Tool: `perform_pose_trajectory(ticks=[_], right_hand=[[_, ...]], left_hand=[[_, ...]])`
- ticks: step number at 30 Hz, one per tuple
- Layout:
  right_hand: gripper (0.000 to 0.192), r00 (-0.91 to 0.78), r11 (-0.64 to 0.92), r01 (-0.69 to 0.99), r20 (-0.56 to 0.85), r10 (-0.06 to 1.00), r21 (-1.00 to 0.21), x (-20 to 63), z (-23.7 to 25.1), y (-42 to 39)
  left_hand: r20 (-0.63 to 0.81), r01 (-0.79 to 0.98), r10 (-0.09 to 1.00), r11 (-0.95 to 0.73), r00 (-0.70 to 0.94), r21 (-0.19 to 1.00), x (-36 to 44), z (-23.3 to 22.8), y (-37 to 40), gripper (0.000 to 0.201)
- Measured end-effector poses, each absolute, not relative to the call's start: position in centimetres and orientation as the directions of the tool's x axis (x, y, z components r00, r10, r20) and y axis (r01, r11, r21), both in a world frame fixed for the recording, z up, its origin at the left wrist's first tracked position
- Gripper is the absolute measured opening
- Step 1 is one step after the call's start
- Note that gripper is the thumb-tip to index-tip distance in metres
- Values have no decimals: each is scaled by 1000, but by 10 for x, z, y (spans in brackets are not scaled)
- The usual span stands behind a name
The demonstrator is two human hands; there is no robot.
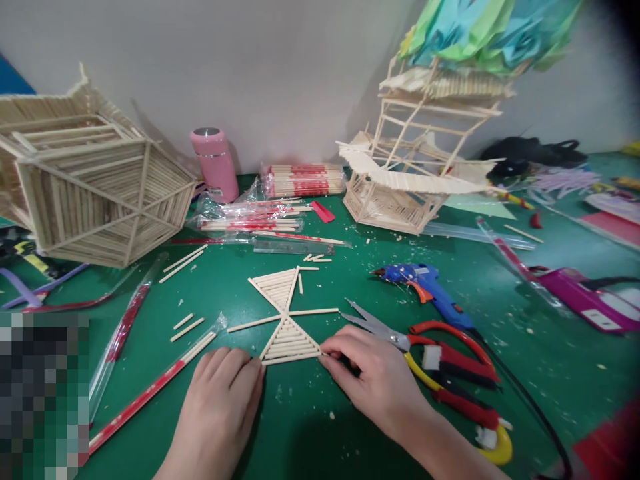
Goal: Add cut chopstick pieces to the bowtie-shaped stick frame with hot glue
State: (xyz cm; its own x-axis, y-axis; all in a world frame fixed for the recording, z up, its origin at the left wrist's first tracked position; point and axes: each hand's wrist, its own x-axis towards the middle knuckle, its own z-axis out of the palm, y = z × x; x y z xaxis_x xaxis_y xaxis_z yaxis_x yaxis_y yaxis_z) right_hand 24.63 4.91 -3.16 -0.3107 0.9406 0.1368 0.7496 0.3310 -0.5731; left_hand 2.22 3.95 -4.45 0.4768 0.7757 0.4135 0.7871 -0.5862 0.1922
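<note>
Flat on the green table lies a chopstick frame [285, 313], with spokes meeting at a centre and two opposite triangles filled with cut sticks. My left hand [225, 393] is closed, its fingertips at the near triangle's left corner, partly hidden behind the knuckles. At the right corner of that same triangle, my right hand [373, 373] pinches the stick end between thumb and forefinger. Scissors [380, 327] with open blades lie just beyond my right hand, near pliers with red and yellow handles [460, 393]. A wrapped pair of chopsticks [155, 393] lies left of my left hand.
A blue glue gun [420, 280] with a black cord lies right of the frame. Behind stand a chopstick structure [140, 200], a pink bottle [215, 163], chopstick packs [303, 180] and a tall stick model [420, 167]. Short cut sticks [187, 330] lie scattered.
</note>
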Motion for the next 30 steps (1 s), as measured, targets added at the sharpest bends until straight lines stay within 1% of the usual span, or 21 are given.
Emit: perform_pose_trajectory(ticks=[3,6,9,14,20,26,30], right_hand=[[10,-309,332,754,140,941,-567,246,-33,50],[9,-308,332,759,139,941,-561,246,-33,50],[9,-310,332,760,137,941,-558,247,-34,51],[11,-307,327,763,132,942,-558,247,-34,51],[12,-314,323,762,117,942,-561,247,-34,50],[13,-317,323,758,114,942,-566,247,-33,50],[13,-316,322,755,113,942,-571,248,-33,49]], left_hand=[[430,787,770,-587,471,190,22,-44,39,8],[428,789,789,-569,442,233,23,-43,39,8],[435,796,798,-552,417,250,24,-43,39,13],[390,798,783,-579,485,168,19,-47,37,28],[328,778,763,-618,557,114,14,-50,39,30],[346,761,745,-638,570,118,14,-52,38,27],[325,758,749,-639,577,130,14,-51,37,29]])
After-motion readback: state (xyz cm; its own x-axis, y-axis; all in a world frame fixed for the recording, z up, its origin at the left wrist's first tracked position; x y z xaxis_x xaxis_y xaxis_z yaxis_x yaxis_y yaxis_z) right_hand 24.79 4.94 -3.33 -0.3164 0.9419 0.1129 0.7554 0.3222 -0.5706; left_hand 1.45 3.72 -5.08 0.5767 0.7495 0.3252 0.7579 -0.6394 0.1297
